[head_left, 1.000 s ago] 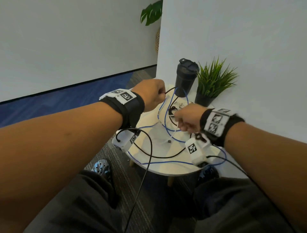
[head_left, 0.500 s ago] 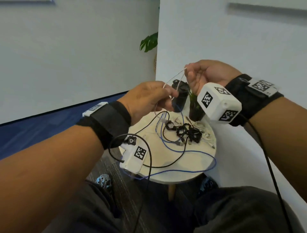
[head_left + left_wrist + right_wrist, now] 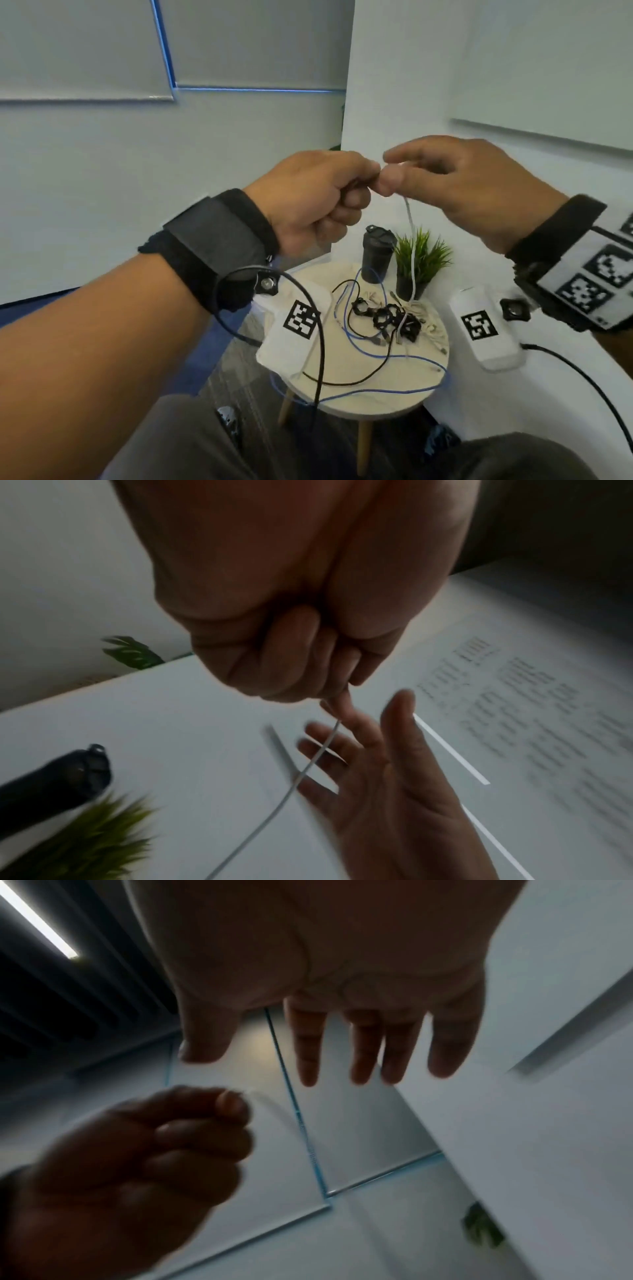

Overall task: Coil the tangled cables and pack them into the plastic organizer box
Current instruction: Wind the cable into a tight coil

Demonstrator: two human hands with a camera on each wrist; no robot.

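My left hand (image 3: 371, 178) is raised chest-high above the table, its fingers curled and pinching the end of a thin white cable (image 3: 411, 240). That cable hangs down to a heap of white leads (image 3: 428, 325) on the table. In the left wrist view the white cable (image 3: 308, 767) leaves the fist and crosses my right hand (image 3: 359, 739). My right hand (image 3: 394, 168) sits beside the left with straight, spread fingers (image 3: 308, 1047) and holds nothing. A blue cable (image 3: 394, 356), a black cable (image 3: 359, 380) and tied black bundles (image 3: 383, 315) lie on the table. No organizer box is in view.
The small round white table (image 3: 376, 404) stands against a white wall on the right. At its back are a black tumbler (image 3: 376, 253) and a potted green plant (image 3: 421, 260). My knees are below the table's front edge.
Both hands have risen from the table to chest height and come together. The right hand, which held the white cable up, has opened; the left still pinches it.
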